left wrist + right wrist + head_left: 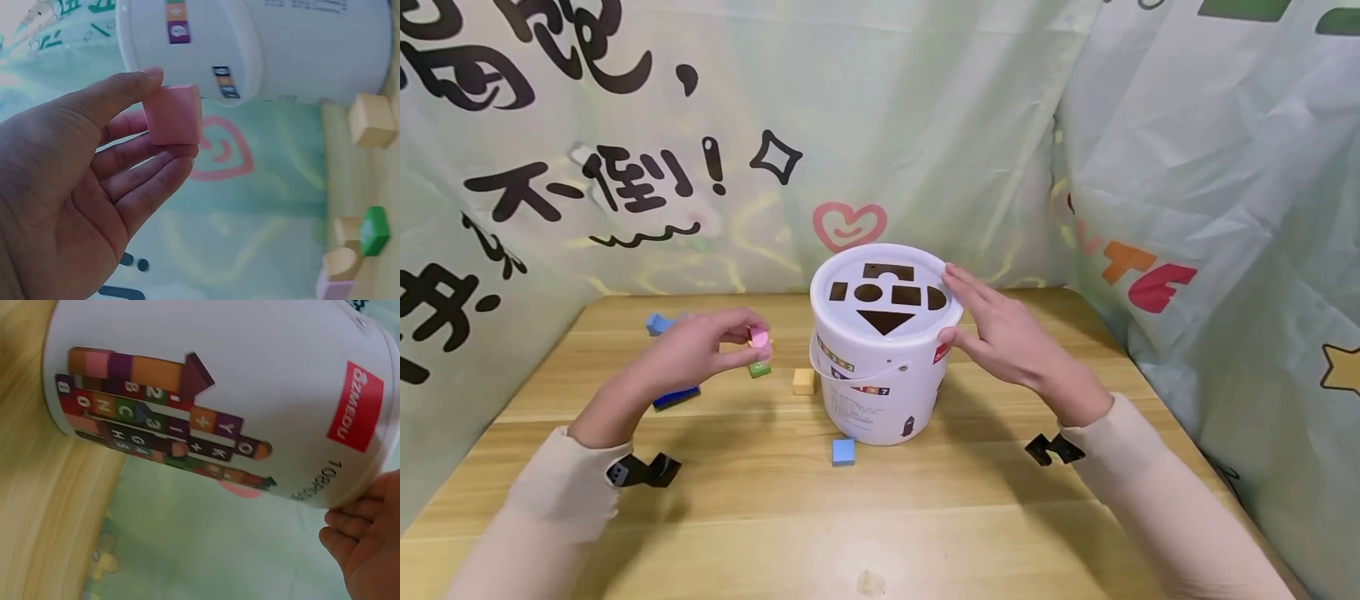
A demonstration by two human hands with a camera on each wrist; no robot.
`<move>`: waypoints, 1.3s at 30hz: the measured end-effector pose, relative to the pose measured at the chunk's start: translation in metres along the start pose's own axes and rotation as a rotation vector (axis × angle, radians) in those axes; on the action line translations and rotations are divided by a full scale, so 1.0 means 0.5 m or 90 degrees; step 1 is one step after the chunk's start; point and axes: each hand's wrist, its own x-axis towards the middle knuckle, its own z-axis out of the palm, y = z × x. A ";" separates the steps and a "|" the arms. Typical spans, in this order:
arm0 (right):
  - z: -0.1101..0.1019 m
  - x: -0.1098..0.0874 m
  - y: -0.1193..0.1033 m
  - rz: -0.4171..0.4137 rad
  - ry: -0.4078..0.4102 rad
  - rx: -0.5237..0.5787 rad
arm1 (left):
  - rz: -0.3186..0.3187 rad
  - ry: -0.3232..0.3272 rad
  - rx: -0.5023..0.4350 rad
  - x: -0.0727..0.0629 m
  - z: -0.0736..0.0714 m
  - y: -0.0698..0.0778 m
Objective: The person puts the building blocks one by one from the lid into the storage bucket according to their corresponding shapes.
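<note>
A pink block [172, 115] is pinched between the thumb and fingers of my left hand [703, 346], raised above the table to the left of the bucket. The white bucket [880, 400] stands upright, its lid [883, 292] cut with several shaped holes, among them a circle, a triangle and an arch. My right hand [1003, 333] rests against the lid's right rim, fingers extended along it. In the right wrist view, fingertips [353, 519] touch the bucket near its rim, close to a red label [355, 406].
On the wooden table [925, 517] lie a light blue block [843, 452] before the bucket and a yellowish block [803, 382] at its left. A green block [760, 368] and a dark blue block [677, 397] sit near my left hand. Printed cloth [925, 125] hangs behind.
</note>
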 end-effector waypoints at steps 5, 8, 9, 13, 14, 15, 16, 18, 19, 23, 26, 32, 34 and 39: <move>0.006 -0.008 -0.002 0.030 -0.004 0.009 | 0.017 0.007 -0.046 0.028 -0.029 0.027; 0.007 -0.008 -0.004 0.038 0.006 0.008 | 0.025 0.015 -0.069 0.046 -0.047 0.044; 0.008 -0.007 -0.004 0.041 0.008 0.006 | 0.026 0.016 -0.075 0.051 -0.052 0.051; 0.002 -0.002 -0.010 0.049 -0.008 -0.012 | 0.055 0.029 -0.074 0.076 -0.070 0.081; 0.000 -0.001 -0.010 0.050 -0.015 -0.018 | 0.066 0.031 -0.073 0.084 -0.073 0.089; -0.004 0.000 -0.011 0.051 -0.023 -0.024 | 0.074 0.034 -0.075 0.092 -0.076 0.097; -0.007 0.002 -0.012 0.051 -0.031 -0.029 | 0.084 0.038 -0.070 0.101 -0.078 0.104; -0.011 0.004 -0.012 0.050 -0.042 -0.039 | 0.094 0.042 -0.076 0.118 -0.081 0.120; -0.013 0.004 -0.012 0.049 -0.045 -0.042 | 0.095 0.041 -0.083 0.125 -0.081 0.128; -0.010 0.002 -0.012 0.049 -0.045 -0.051 | 0.098 0.034 -0.133 0.156 -0.071 0.154; -0.007 0.002 -0.013 0.045 -0.036 -0.061 | 0.098 0.026 -0.150 0.179 -0.061 0.170; -0.007 0.002 -0.014 0.034 -0.033 -0.078 | 0.105 -0.002 -0.107 0.227 -0.047 0.197; -0.007 0.002 -0.014 0.029 -0.034 -0.082 | 0.112 -0.015 -0.103 0.241 -0.040 0.203; -0.008 0.003 -0.013 0.029 -0.037 -0.081 | 0.131 -0.059 -0.123 0.273 -0.022 0.220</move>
